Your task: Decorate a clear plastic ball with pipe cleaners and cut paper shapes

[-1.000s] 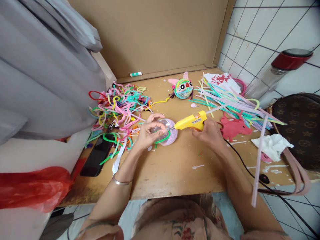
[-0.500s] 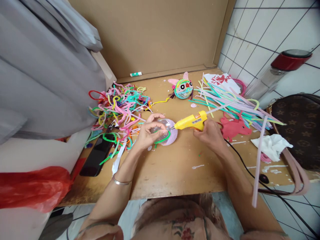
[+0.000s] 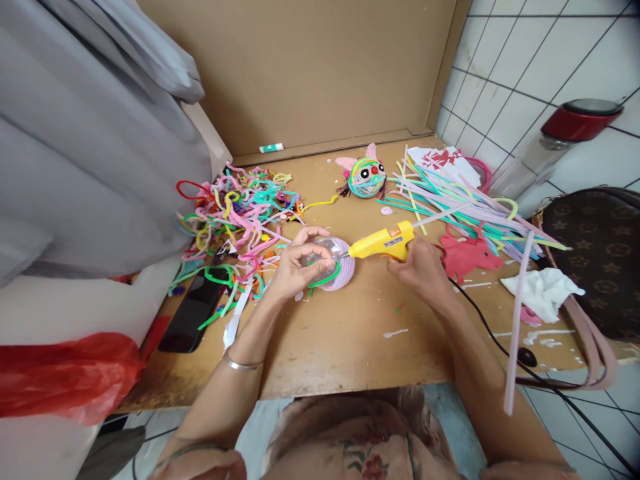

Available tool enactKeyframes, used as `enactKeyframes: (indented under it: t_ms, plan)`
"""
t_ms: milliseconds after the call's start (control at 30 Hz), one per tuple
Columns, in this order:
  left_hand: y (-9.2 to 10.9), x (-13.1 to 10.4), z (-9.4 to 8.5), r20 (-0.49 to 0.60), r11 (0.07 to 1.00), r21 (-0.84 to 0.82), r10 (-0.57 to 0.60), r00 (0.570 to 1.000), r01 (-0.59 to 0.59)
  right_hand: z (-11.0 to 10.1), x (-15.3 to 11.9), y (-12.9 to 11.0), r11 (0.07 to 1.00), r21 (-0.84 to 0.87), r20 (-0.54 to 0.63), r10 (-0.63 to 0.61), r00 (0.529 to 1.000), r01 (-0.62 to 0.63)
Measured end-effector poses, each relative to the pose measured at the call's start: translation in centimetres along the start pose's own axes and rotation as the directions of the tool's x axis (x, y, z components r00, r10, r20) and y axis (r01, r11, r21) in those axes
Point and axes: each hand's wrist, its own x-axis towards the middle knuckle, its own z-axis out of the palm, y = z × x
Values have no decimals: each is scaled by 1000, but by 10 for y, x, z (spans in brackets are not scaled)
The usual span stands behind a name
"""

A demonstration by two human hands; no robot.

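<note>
My left hand (image 3: pixel 304 264) is closed on a clear plastic ball (image 3: pixel 327 283), its right side wound with lilac pipe cleaner. A green pipe cleaner (image 3: pixel 327 277) curves across the ball's front by my thumb. My right hand (image 3: pixel 423 270) grips a yellow glue gun (image 3: pixel 383 244) by its handle, a glue stick standing out of its back. The gun's metal nozzle points left and meets the ball close to my left fingertips. Whether glue is coming out cannot be made out.
A heap of tangled pipe cleaners (image 3: pixel 245 207) lies left, beside a black phone (image 3: pixel 193 313). Behind sits a decorated ball with eyes and pink ears (image 3: pixel 367 177). Straight pipe cleaners (image 3: pixel 450 197), a red cutout (image 3: pixel 470 255), tissue (image 3: pixel 543 292) and a brown bag (image 3: pixel 595 260) are right. The gun's cord (image 3: pixel 480 313) trails right.
</note>
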Motion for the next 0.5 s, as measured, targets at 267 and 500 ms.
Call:
enactKeyframes:
  t_ms: [267, 500]
  plan:
    - [-2, 0, 0, 8, 1000, 25, 9, 1000, -9, -2, 1, -4, 996, 11, 53, 87, 995, -87]
    - [-5, 0, 0, -5, 999, 29, 41, 999, -41, -6, 5, 14, 927, 284, 70, 235, 969, -245]
